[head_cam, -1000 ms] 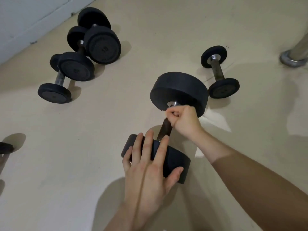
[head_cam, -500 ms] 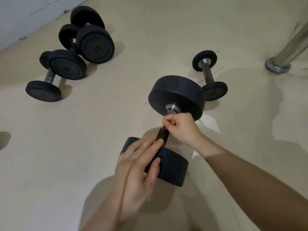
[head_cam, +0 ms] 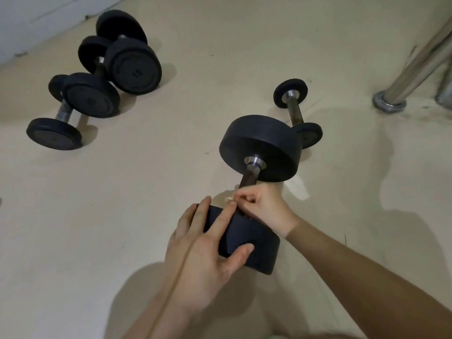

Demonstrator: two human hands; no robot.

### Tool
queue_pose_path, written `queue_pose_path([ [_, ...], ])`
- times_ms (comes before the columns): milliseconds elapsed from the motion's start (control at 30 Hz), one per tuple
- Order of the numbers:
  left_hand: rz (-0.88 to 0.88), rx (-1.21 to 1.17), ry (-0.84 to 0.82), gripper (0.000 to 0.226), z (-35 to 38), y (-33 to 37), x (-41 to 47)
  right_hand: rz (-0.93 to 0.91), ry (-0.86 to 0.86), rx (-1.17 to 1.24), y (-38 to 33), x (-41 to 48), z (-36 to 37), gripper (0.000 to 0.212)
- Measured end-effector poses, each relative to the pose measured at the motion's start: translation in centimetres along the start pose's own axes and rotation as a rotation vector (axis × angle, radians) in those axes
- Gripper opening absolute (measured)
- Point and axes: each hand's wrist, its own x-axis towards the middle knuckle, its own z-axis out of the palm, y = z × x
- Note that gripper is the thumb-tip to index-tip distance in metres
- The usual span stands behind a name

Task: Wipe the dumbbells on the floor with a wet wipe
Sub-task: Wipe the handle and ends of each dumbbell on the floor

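Note:
A large black dumbbell (head_cam: 261,148) lies on the beige floor in the middle of the head view. My left hand (head_cam: 208,250) rests flat over its near weight, fingers spread on top and thumb on the end face. My right hand (head_cam: 264,206) is closed around the low end of the rusty handle, pinching a small pale scrap of wet wipe (head_cam: 229,198) that peeks out by my fingertips. A small dumbbell (head_cam: 297,113) lies just behind the large one. Three more dumbbells (head_cam: 97,94) sit grouped at the upper left.
Slanted metal legs on a round foot (head_cam: 390,104) stand at the upper right. A white wall base (head_cam: 36,15) runs along the upper left corner. Shadows of my arms fall on the floor near the bottom.
My right hand slid down the handle from the far weight toward the near weight. My left hand shifted on the near weight, from flat to turned sideways and back to flat.

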Motion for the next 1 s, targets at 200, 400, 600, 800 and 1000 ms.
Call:
queue_pose_path([
  [200,0.097,0.21,-0.056,0.067,-1.0,1.8,0.0,0.123,0.219,-0.049,1.1,3.6,-2.8,0.016],
  [400,0.219,0.267,-0.093,0.059,-1.5,2.5,-0.4,0.098,0.15,-0.085,1.4,0.8,-2.7,0.017],
  [600,0.364,0.17,-0.056,0.052,-1.7,2.0,0.0,0.323,0.123,0.153,1.4,0.6,-3.1,0.011],
  [800,0.455,0.012,-0.076,0.05,-1.1,2.3,0.6,0.26,0.219,-0.084,2.3,0.7,-4.7,0.015],
  [1000,0.557,-0.152,-0.074,0.044,0.1,1.8,1.3,0.23,0.207,-0.087,2.2,-1.8,-3.0,0.008],
])
